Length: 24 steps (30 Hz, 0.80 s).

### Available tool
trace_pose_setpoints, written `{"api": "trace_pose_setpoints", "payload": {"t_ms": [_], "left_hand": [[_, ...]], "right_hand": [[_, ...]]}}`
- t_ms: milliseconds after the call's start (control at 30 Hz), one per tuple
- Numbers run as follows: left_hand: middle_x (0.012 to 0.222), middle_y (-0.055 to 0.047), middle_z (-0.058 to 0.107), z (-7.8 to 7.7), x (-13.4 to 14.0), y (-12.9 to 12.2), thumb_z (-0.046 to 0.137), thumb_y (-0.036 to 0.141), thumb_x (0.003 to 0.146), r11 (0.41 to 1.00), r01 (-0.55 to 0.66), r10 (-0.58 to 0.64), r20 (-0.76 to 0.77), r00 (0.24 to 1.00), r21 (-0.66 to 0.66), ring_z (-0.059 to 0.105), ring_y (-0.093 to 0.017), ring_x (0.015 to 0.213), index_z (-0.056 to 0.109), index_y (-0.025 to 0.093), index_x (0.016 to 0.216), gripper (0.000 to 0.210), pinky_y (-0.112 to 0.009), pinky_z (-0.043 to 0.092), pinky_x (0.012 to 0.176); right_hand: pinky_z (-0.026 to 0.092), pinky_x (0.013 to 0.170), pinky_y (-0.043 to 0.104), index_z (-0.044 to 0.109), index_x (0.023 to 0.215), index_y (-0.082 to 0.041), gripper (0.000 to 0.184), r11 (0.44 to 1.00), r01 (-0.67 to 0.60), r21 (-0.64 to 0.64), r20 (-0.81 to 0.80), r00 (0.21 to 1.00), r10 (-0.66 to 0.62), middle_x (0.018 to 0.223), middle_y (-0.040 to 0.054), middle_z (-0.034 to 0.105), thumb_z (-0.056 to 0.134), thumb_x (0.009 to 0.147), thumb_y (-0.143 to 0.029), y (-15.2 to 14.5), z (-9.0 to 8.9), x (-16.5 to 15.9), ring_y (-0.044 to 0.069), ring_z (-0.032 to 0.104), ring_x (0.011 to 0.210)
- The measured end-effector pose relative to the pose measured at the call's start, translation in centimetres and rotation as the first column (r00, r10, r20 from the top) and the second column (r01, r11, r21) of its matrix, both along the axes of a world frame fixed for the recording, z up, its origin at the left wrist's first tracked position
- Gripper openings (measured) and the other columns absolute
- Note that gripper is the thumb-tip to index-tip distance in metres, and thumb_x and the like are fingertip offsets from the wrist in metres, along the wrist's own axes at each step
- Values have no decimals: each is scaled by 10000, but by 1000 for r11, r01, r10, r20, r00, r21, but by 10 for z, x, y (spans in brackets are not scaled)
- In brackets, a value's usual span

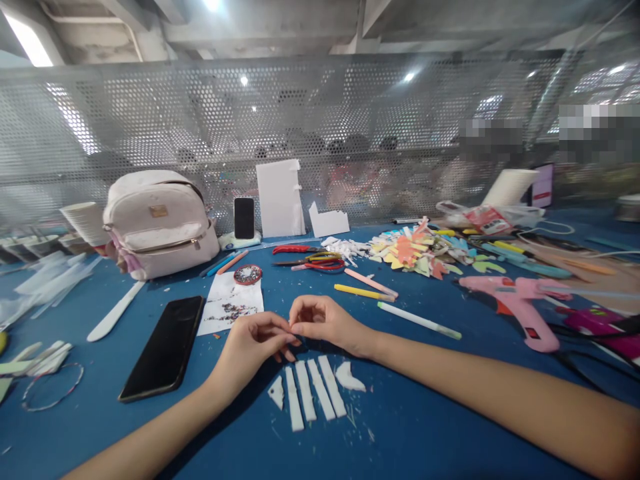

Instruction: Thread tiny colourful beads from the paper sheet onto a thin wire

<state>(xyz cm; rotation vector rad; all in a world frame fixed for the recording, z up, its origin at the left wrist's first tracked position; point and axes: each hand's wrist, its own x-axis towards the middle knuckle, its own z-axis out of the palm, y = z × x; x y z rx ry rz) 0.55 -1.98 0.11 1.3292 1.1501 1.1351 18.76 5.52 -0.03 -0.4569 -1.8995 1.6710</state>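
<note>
My left hand (256,339) and my right hand (327,321) meet fingertip to fingertip above the blue table. Both are closed in a pinch; whatever lies between the fingers is too small or hidden to make out. Just below them several white strips (321,390) lie side by side at a slight slant. To their left is a small white triangular piece (276,393) with a dark dot, and to their right a white tail-shaped piece (349,377). Beyond my left hand, a white sheet (209,313) carries dark crumbs and a round red-rimmed dish (248,275).
Left stand a black phone (164,350), a white plastic knife (116,312) and a pale backpack (160,227). Scissors (320,261), markers (419,321) and a heap of colourful scraps (413,248) lie behind my hands. A pink glue gun (520,300) rests at right, beyond my forearm.
</note>
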Motion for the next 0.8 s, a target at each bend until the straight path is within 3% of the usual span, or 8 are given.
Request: {"api": "trace_pose_setpoints", "payload": {"t_ms": [200,467,800], "left_hand": [[678,-47,784,1,-1,0,730,256,763,998,-52,52,-3,999,30,716,-161,518,697,151,739,113,-220,489,482],[667,-46,781,1,0,0,749,274,756,999,-34,34,-8,999,19,695,-139,483,688,154,698,147,-205,477,467],[641,-29,755,3,1,0,746,260,763,998,-55,55,1,998,34,685,-129,475,699,146,729,128,-199,475,470]], "right_hand": [[324,559,212,609,845,-157,329,999,44,-15,11,999,-43,689,-39,530,745,802,-454,-2,3,-1,82,417,587],[406,658,243,616,837,-152,301,1000,-6,1,11,1000,6,722,-10,615,750,803,-419,-3,3,-1,112,554,655],[365,602,223,613,848,-152,292,1000,18,-8,15,1000,-18,717,-16,601,730,825,-419,-3,3,-2,94,501,617]]}}
